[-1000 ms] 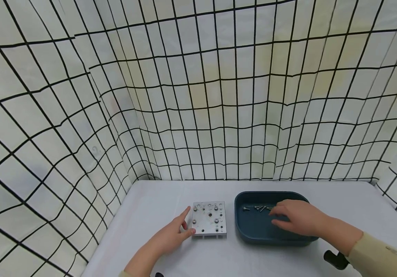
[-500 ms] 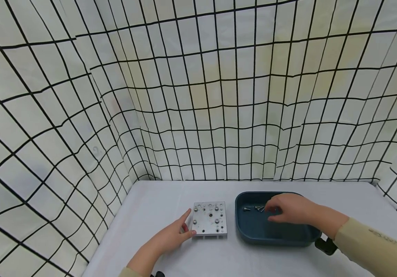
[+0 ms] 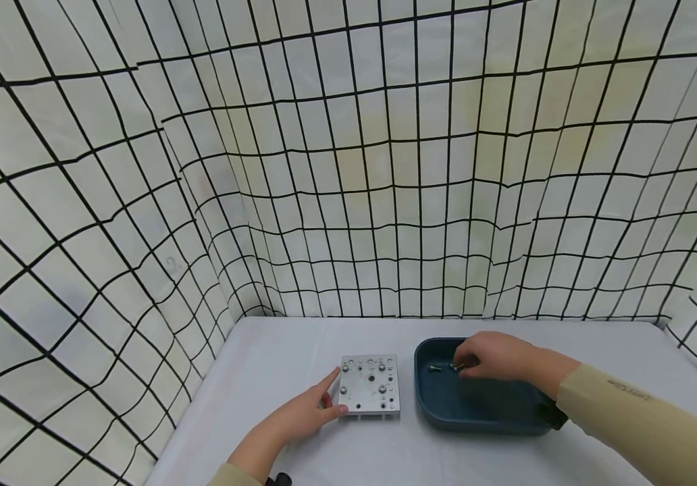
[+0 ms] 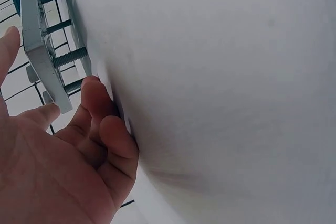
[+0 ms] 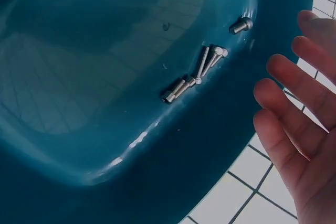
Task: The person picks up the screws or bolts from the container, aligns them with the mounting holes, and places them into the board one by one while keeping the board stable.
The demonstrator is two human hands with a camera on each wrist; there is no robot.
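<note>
My left hand (image 3: pixel 300 413) touches a square metal plate (image 3: pixel 357 397), its index finger along the left edge and its thumb at the near left corner. Seen from the left wrist, threaded bolts (image 4: pixel 70 57) stick out beneath the plate, and the other fingers (image 4: pixel 118 136) are bent close over the tabletop. My right hand (image 3: pixel 497 354) is inside a dark blue tray (image 3: pixel 476 427), fingertips down by several small socket-head bolts (image 3: pixel 435 368). In the right wrist view, its fingers (image 5: pixel 283 129) are spread with nothing between them, beside the bolts (image 5: pixel 210 61).
Both the plate and the tray stand on a white-covered table (image 3: pixel 300 337), the tray to the plate's right. A white wall with a black grid (image 3: pixel 348 202) rises behind the table and along its left side. Several bolt heads (image 3: pixel 382 389) show on the plate's top.
My right hand has moved left and slightly farther back within the tray, its fingertips lower over the bolts. The left hand keeps its place at the plate.
</note>
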